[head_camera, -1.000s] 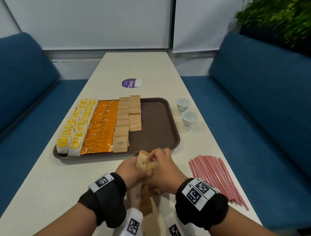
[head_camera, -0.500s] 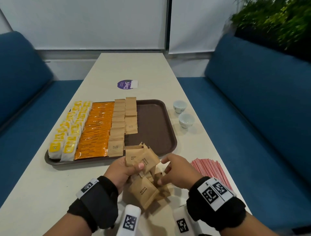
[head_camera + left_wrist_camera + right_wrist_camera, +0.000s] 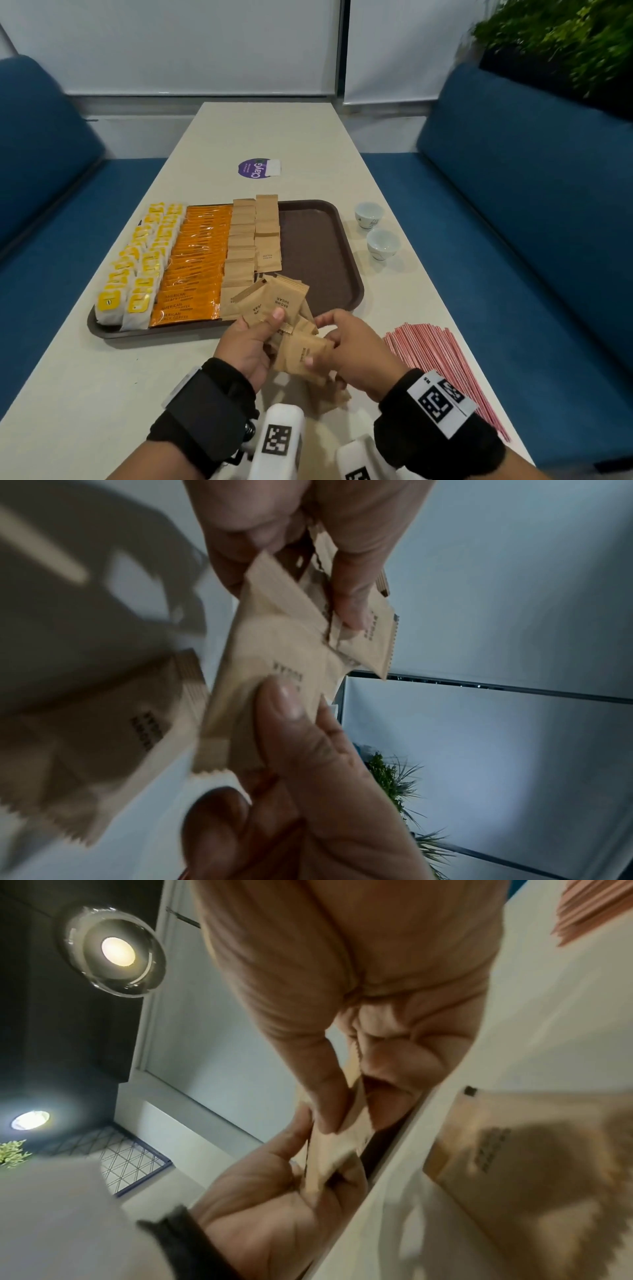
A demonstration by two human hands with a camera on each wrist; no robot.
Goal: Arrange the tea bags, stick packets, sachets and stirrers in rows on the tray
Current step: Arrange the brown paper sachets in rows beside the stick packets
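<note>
A person seated at a long pale table (image 3: 102, 377) sorts brown sugar sachets just in front of a brown tray (image 3: 318, 260), both wrists strapped with black bands carrying printed markers. The left hand (image 3: 245, 342) grasps a fanned bunch of sachets (image 3: 274, 305), thumb pressed across their printed faces, the bunch reaching over the tray's near rim; the left wrist view shows that thumb (image 3: 284, 704) pinning a sachet marked with dark lettering. The right hand (image 3: 356, 346), at about 3 o'clock from the left, pinches a single sachet (image 3: 301, 353) between thumb and fingers, its near edge touching the bunch. More sachets lie loose on the table under the two hands. On the tray, from 9 o'clock toward the middle, stand two rows of yellow-and-white tea bags (image 3: 137, 270), a row of orange stick packets (image 3: 195, 267) and two rows of laid-out brown sachets (image 3: 239, 260), the second row reaching only partway toward the near rim; the tray's 3 o'clock half is bare. A sheaf of red-and-white stirrers (image 3: 442, 363) lies on the table at 4 o'clock from the tray, well apart from it. Two small white cups (image 3: 375, 229) sit just beside the tray at 2 o'clock, and a round purple sticker (image 3: 253, 168) lies at 12 o'clock. Blue benches (image 3: 534, 212) flank the table.
</note>
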